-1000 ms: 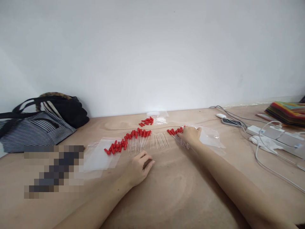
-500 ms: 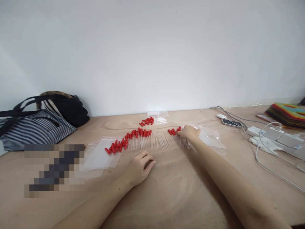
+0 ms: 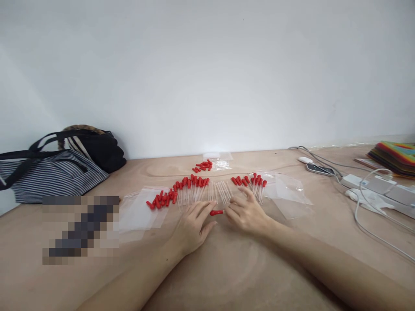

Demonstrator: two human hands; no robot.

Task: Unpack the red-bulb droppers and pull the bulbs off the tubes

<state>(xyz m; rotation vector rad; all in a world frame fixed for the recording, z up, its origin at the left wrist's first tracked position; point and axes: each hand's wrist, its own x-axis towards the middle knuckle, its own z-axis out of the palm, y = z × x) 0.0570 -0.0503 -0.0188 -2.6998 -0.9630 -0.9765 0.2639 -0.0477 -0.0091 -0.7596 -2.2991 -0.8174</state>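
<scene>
Counts: 1 loose red bulb (image 3: 216, 212); 3 zip bags (image 3: 139, 211); droppers (image 3: 191, 188) and bare glass tubes (image 3: 221, 191) in rows, too many to count.
Room: bare table (image 3: 227, 268) on the near side; striped bag (image 3: 48, 175) left, power strip (image 3: 379, 186) right.
Bulb: on the table between both hands' fingertips.
Left hand (image 3: 194, 224): flat, fingers out, holding nothing.
Right hand (image 3: 248, 212): fingers spread, tip at the bulb's end; pinch or touch, can't tell.

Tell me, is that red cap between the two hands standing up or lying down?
Lying down: the red cap rests sideways on the table between the left hand and right hand.
</scene>
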